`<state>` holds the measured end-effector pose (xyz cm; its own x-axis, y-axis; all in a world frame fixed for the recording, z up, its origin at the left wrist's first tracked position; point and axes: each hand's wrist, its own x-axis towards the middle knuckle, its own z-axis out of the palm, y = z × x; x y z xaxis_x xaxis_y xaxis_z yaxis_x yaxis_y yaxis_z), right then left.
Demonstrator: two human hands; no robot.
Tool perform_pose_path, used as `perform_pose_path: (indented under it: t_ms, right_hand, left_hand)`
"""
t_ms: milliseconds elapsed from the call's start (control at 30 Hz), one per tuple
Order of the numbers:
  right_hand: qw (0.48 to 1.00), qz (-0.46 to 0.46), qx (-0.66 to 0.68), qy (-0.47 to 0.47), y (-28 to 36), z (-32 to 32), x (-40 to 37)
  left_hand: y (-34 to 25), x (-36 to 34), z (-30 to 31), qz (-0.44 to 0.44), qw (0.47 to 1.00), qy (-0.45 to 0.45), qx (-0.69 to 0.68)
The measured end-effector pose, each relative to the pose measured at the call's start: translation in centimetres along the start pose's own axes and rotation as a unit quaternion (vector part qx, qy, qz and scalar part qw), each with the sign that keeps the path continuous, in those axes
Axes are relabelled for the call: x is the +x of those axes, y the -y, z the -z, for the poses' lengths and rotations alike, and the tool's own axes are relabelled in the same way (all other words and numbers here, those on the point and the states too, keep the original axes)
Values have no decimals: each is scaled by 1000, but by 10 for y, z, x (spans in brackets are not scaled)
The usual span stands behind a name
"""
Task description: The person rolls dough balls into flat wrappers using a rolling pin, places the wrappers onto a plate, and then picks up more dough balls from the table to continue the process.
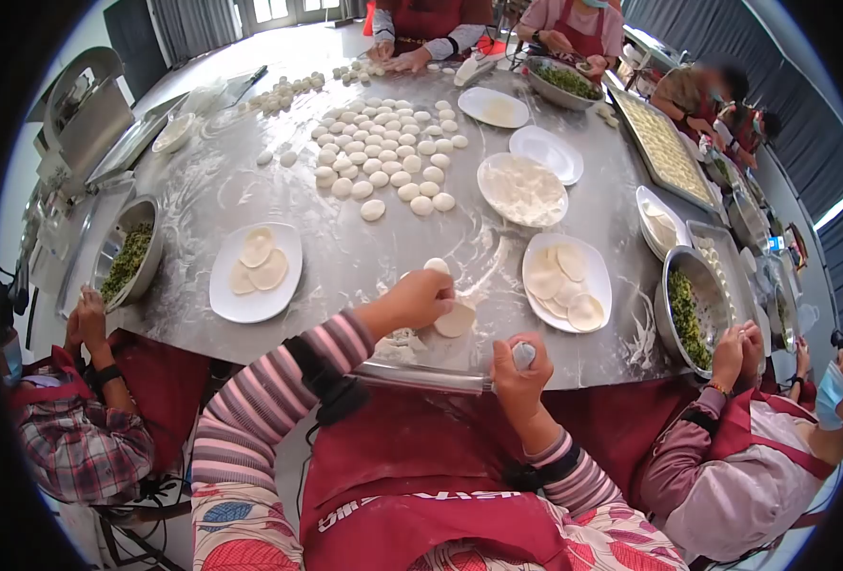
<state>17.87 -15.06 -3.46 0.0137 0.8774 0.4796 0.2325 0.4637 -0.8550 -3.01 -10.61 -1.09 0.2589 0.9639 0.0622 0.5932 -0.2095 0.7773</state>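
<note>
My left hand (420,297) is closed, its fingertips pinching the edge of a thin round dough wrapper (455,322) on the floured steel table. Just past the knuckles sits a small white dough piece (437,265). My right hand (522,376) is wrapped round a rolling pin (524,355) at the table's near edge; its pale rounded end shows above the fist, and the grip hides part of it. To the right of my hands, a white plate (596,255) bears several rolled wrappers (559,278). Another plate (231,306) with wrappers lies to the left.
Several flattened dough pieces (383,152) cover the table's middle. Beyond my right hand stands a plate of flour (524,188). Steel bowls of green filling (128,262) (690,319) flank me, each near a co-worker's hands. A tray of dumplings (664,147) lies at far right.
</note>
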Motion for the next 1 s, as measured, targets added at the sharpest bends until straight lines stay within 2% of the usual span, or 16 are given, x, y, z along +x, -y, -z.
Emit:
perform_pose_path:
  t_ms: [167, 200, 233, 267, 333, 400, 433, 467, 500, 567, 633, 700, 767, 833, 867, 1000]
  right_hand:
    - [998, -33, 33, 29, 6, 6, -2]
    - [998, -34, 34, 28, 6, 7, -2]
    - [1000, -13, 11, 27, 5, 7, -1]
    - [1000, 7, -12, 26, 5, 6, -2]
    - [980, 140, -143, -12, 11, -7, 21]
    - [972, 185, -140, -38, -11, -32, 52]
    - [985, 142, -86, -45, -18, -47, 68]
    - [986, 136, -85, -38, -15, -56, 80]
    - [994, 56, -97, 0, -5, -59, 86]
    - [994, 72, -79, -6, -6, -56, 82]
    - [995, 82, -63, -18, -2, -24, 43]
    - [923, 286, -256, 27, 7, 2, 21]
    - [949, 230, -216, 11, 2, -10, 29]
    - [993, 72, -87, -42, -7, -34, 48]
    - [985, 131, -96, -62, -10, -47, 64]
    - [993, 83, -83, -16, -9, -54, 81]
  left_hand:
    - [-9, 21, -12, -10, 991, -47, 122]
    - [-18, 12, -7, 50, 985, -20, 167]
    - [-22, 5, -1, 110, 970, 7, 215]
    - [-19, -2, 2, 112, 969, 9, 220]
    - [-14, -19, 7, 139, 983, 36, 111]
    - [-20, -23, 3, 145, 980, 33, 133]
    - [-22, -21, 0, 146, 978, 25, 148]
    - [-19, -16, -3, 140, 978, 37, 151]
    - [-10, -6, -6, 130, 979, 28, 157]
    - [-2, 2, -5, 112, 980, 3, 162]
    - [6, -3, -10, 16, 989, -2, 149]
    - [3, -12, -2, 59, 995, -8, 80]
    - [0, -24, -4, 165, 981, 45, -90]
    - [-14, -25, -4, 140, 989, 42, -7]
    - [-20, -21, -2, 106, 991, 25, 74]
    - [-8, 0, -7, 68, 996, -3, 63]
